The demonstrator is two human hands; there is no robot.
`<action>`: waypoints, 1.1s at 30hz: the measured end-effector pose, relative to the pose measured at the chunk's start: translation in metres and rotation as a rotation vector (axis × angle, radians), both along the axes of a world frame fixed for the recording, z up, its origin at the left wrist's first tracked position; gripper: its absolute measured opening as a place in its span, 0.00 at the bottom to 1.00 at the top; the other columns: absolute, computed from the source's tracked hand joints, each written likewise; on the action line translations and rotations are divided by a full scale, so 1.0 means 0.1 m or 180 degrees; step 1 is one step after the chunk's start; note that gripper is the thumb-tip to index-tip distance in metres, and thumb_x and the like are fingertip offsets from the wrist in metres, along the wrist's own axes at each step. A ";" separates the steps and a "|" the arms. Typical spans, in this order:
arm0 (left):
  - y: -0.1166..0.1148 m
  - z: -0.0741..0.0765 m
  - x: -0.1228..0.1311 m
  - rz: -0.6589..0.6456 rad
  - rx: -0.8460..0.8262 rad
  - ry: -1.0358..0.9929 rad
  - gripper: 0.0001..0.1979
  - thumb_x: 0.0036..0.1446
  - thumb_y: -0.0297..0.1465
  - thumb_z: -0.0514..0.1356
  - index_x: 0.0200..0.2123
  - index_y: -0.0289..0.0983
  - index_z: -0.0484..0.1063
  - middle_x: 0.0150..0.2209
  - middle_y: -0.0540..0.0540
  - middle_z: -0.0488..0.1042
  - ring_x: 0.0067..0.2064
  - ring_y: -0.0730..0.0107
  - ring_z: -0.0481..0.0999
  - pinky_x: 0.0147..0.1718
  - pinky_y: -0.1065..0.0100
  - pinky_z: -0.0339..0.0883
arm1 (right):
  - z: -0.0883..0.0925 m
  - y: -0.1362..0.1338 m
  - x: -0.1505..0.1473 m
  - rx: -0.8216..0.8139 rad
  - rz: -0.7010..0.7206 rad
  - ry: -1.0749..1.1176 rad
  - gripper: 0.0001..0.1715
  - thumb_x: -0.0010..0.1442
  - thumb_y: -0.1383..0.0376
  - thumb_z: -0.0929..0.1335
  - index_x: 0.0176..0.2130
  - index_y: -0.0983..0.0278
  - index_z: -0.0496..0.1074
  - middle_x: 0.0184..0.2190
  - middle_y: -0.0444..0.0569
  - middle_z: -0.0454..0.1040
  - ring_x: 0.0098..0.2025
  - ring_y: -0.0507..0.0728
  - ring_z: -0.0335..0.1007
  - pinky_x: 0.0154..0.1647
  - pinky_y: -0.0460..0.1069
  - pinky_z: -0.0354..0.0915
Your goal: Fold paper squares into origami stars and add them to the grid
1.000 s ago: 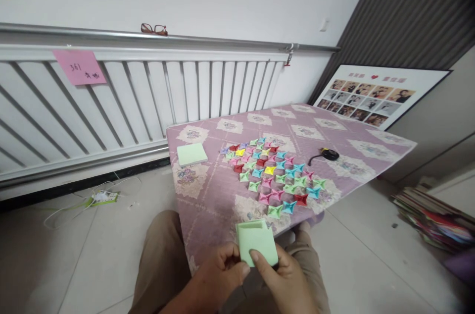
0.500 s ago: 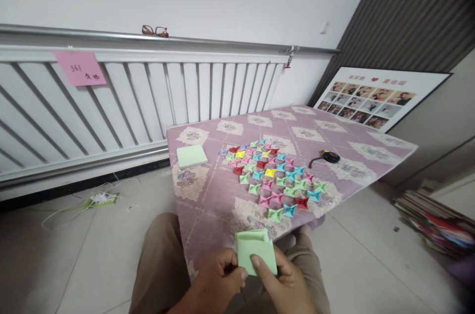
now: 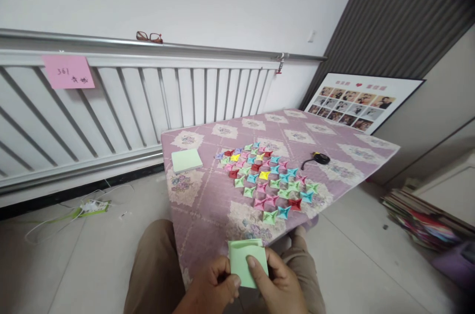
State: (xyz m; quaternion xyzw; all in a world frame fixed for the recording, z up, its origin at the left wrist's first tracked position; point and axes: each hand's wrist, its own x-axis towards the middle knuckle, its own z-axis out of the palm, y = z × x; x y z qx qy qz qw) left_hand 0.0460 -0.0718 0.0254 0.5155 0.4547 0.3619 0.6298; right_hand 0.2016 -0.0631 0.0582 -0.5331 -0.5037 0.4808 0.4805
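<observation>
A folded sheet of light green paper (image 3: 243, 260) is held between my two hands, over my lap at the table's near edge. My left hand (image 3: 214, 282) pinches its lower left corner between thumb and fingers. On the right side, my right hand (image 3: 279, 282) grips the paper, thumb flat on the front and fingers behind. Loose layers show along the paper's top edge. Beyond it, several small folded paper stars (image 3: 264, 175) in green, pink, blue, red, yellow and purple sit in rows on the tablecloth (image 3: 204, 225). A pad of pale green paper (image 3: 187, 160) lies at the far left.
A black tape measure (image 3: 320, 158) lies to the right of the stars. Behind the table are a white radiator (image 3: 178, 101) and a framed photo board (image 3: 363, 101). A power strip (image 3: 92, 207) with cables is on the left floor, stacked papers (image 3: 419, 220) at right.
The view has shifted slightly, so the table appears a little lower and further left. The green paper stays in both hands, now more upright, its top opening narrower.
</observation>
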 end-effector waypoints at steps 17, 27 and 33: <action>-0.01 0.05 -0.02 -0.0088 0.0088 0.0112 0.15 0.56 0.42 0.57 0.28 0.36 0.66 0.26 0.50 0.69 0.30 0.70 0.68 0.31 0.70 0.60 | 0.08 -0.05 -0.08 -0.0234 -0.0505 0.0543 0.21 0.45 0.48 0.73 0.24 0.61 0.68 0.18 0.40 0.65 0.18 0.50 0.58 0.18 0.45 0.59; 0.01 0.19 0.03 0.0372 0.0105 -0.0181 0.17 0.56 0.45 0.57 0.30 0.35 0.68 0.26 0.51 0.66 0.29 0.72 0.63 0.30 0.71 0.57 | -0.07 -0.01 0.03 -0.0146 -0.0399 0.0164 0.21 0.46 0.47 0.71 0.23 0.60 0.68 0.18 0.41 0.64 0.19 0.52 0.60 0.19 0.46 0.61; 0.07 0.25 0.04 0.0530 0.0154 -0.0117 0.18 0.56 0.45 0.57 0.32 0.35 0.69 0.26 0.51 0.65 0.28 0.72 0.62 0.27 0.71 0.56 | -0.04 -0.07 -0.05 -0.0077 -0.0531 0.0185 0.21 0.46 0.48 0.72 0.22 0.61 0.68 0.19 0.42 0.66 0.21 0.52 0.60 0.21 0.45 0.61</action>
